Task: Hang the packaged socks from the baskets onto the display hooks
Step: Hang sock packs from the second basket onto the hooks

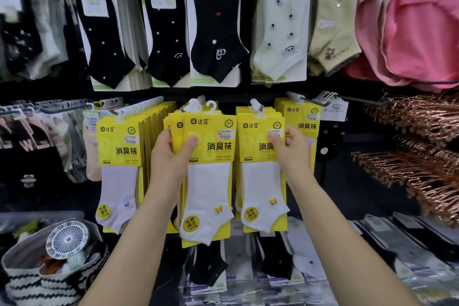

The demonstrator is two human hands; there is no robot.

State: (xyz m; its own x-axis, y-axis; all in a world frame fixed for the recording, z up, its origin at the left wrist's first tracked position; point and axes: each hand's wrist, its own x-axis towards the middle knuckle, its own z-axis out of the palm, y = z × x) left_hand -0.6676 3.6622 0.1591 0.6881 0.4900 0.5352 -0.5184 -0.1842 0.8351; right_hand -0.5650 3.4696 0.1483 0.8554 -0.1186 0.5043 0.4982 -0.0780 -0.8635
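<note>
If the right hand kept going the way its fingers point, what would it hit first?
The right hand touches the hanging yellow sock pack; pushing on, it would likely press that pack into the same packs behind it on the hook.

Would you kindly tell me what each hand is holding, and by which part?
The left hand grips a bunch of yellow sock packs by the upper left edge; the right hand pinches the neighbouring hung pack at its upper right edge.
</note>
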